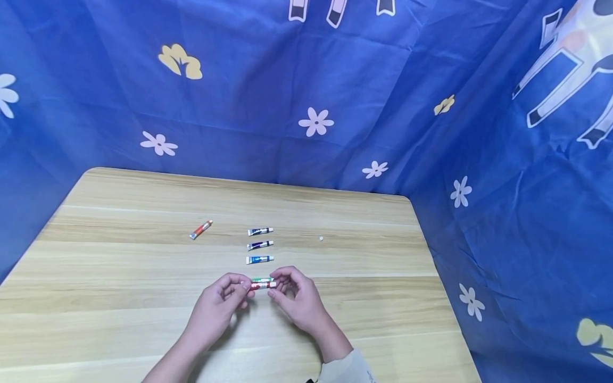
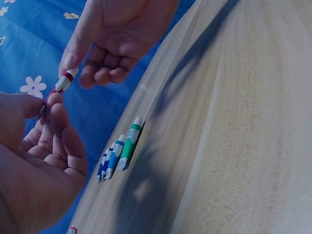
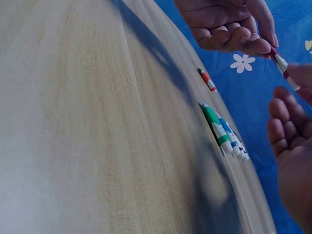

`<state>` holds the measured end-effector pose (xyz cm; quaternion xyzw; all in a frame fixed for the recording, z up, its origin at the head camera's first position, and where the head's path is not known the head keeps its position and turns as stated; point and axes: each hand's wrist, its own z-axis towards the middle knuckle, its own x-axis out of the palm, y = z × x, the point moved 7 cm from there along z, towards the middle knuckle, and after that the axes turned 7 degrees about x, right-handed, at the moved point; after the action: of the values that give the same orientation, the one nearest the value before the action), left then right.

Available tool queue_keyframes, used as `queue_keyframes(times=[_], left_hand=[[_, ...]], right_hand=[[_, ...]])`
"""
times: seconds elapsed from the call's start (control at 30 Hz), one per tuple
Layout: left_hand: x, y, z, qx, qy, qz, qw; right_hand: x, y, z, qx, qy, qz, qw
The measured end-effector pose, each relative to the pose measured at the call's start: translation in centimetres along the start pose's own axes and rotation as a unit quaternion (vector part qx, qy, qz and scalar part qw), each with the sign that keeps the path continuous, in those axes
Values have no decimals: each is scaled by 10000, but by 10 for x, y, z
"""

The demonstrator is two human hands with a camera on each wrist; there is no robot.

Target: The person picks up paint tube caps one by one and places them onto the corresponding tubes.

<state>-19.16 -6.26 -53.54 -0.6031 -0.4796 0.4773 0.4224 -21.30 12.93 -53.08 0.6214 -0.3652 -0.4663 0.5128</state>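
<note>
Above the table, a small dark red paint tube with a white cap is held level between the two hands. My left hand pinches its tail end between thumb and index finger. At the cap end, my right hand holds it with thumb and fingertip, its other fingers curled loosely. Just behind lies a green paint tube on the table, partly covered by the red one in the head view. Farther back a bright blue tube and two darker blue tubes, one behind the other, lie in a row.
An orange-red paint tube lies slantwise at the back left of the wooden table. To the right of the row is a tiny white object, too small to identify. Blue patterned cloth hangs behind and at the sides.
</note>
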Motion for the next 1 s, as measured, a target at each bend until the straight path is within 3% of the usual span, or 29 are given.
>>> queue_keyframes(times=[0.13,0.33,0.43,0.53,0.73,1.0], left_hand=[[0,1,0,-41,-27,-12,10000],[1,0,0,23,-37,-70,10000],[1,-3,-1,178,-42,1,9998],[0,-6,-1,459,-76,358,9983],[-6,-15,-3,1078,-289,1215,9863],[-6,-26,-5,1830,-391,1842,9649]], right_hand=[[-4,6,-2,-160,-368,-116,9991],[-7,4,-2,-6,-660,-249,9975],[-7,1,-2,90,-639,-63,9979],[-7,-3,-1,236,-575,103,9980],[-5,-9,0,612,-431,174,9970],[-3,-13,-1,988,-284,282,9943]])
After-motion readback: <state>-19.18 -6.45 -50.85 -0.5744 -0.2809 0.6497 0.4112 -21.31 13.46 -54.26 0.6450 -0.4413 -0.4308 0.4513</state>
